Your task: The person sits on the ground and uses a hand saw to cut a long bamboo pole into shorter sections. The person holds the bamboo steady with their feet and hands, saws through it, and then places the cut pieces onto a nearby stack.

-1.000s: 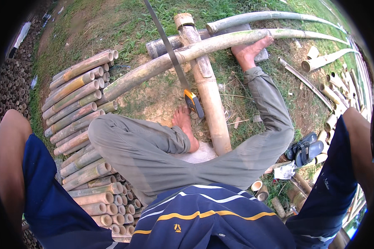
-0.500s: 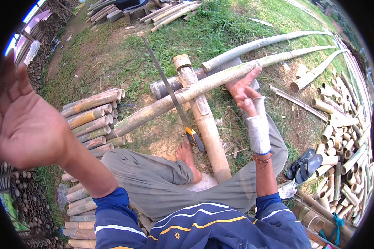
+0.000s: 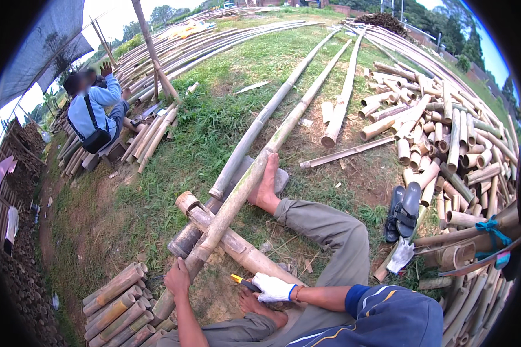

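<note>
My bare left hand point(image 3: 178, 279) is wrapped round the near end of a long bamboo pole point(image 3: 237, 195). Over a thick bamboo crosspiece point(image 3: 246, 252) and a darker log point(image 3: 186, 238) lies that pole, running away to the upper right. In a white glove, my right hand point(image 3: 276, 288) is closed on the yellow and black handle of a handsaw point(image 3: 244, 282), low beside the crosspiece. I can hardly make out the saw's blade. One bare foot point(image 3: 266, 185) presses against the pole; the other foot point(image 3: 261, 309) rests on the ground below the saw handle.
Cut bamboo pieces point(image 3: 118, 301) are stacked at the lower left, with a large heap point(image 3: 446, 133) at the right. Black sandals point(image 3: 402, 213) and another white glove point(image 3: 400, 254) lie right of my knee. Another person point(image 3: 95, 110) sits at the far left, a hand raised.
My left hand has come down from its raised, open pose onto the pole. The glove is now on my right hand, which has taken the saw handle. The view has tilted up.
</note>
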### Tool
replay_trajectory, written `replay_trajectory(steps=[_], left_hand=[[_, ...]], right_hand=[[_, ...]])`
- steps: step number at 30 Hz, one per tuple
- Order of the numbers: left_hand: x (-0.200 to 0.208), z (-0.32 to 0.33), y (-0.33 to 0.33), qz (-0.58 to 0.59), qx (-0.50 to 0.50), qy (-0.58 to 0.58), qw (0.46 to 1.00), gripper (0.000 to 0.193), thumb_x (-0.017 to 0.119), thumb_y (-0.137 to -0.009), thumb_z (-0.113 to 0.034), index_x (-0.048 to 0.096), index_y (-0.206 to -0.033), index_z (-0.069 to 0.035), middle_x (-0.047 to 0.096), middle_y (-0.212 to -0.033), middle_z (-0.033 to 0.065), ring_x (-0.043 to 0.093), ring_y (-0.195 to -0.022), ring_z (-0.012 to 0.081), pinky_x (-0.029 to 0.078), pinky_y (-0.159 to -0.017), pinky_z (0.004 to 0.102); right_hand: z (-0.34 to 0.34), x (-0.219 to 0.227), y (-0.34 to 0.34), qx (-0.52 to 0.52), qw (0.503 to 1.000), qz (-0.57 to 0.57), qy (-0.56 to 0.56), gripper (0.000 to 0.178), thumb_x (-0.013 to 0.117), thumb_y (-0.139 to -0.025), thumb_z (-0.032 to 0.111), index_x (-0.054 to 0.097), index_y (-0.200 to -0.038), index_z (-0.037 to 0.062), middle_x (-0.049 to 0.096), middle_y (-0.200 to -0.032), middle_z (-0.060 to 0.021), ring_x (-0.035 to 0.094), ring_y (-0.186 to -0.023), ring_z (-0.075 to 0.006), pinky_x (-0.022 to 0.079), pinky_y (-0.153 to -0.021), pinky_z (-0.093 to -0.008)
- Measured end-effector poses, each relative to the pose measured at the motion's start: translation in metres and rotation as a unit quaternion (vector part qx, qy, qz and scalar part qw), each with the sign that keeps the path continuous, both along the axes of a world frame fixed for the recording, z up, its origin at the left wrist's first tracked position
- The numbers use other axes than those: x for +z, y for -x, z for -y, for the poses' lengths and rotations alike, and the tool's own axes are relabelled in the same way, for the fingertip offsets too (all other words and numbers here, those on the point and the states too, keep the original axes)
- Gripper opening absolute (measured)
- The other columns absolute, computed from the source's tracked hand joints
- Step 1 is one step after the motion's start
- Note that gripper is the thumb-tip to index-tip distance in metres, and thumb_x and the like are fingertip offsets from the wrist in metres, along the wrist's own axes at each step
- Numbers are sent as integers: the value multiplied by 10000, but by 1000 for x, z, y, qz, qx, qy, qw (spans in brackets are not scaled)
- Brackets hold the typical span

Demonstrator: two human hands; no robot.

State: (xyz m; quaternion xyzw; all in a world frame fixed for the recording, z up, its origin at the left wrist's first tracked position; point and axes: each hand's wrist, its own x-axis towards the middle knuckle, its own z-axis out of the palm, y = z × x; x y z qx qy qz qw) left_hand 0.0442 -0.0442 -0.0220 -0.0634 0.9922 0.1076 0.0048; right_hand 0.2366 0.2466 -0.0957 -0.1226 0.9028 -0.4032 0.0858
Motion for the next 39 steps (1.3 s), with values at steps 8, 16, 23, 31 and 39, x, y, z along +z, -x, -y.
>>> replay_trajectory(steps=[8,16,23,31,39], left_hand=[[-2,6,-4,-53,1,7,999,622,397,-1119,-566,853,-1173,-147,787,-991,283,758,-978,488,571,-916,583],[-7,8,-2,-58,12,18,998,616,406,-1107,-579,864,-1150,-169,795,-997,269,764,-966,486,580,-910,585],[-8,10,0,-51,13,9,999,612,399,-1105,-586,860,-1177,-190,799,-1016,261,768,-982,474,585,-920,568],[0,4,-5,-30,30,5,999,607,401,-1098,-598,860,-1189,-212,797,-1035,264,763,-1020,473,576,-954,552],[-3,3,-4,-44,25,-4,999,604,416,-1097,-591,863,-1175,-192,796,-1037,265,763,-1019,467,573,-959,543]], right_hand=[[3,3,7,10,1000,28,-7,385,720,-909,303,642,-1153,17,646,-1149,-262,651,-1094,-493,531,-931,-561],[4,2,6,5,1000,9,3,356,714,-907,302,629,-1110,22,642,-1109,-264,640,-1052,-502,519,-918,-570],[4,-1,6,7,1000,2,18,362,726,-910,285,615,-1127,18,629,-1110,-276,626,-1053,-515,511,-924,-578],[2,-4,5,9,1000,4,5,393,725,-921,314,610,-1144,13,630,-1120,-281,632,-1054,-513,517,-921,-583],[0,-7,5,9,1000,6,4,400,726,-914,319,611,-1138,8,625,-1117,-276,627,-1055,-508,514,-927,-578]])
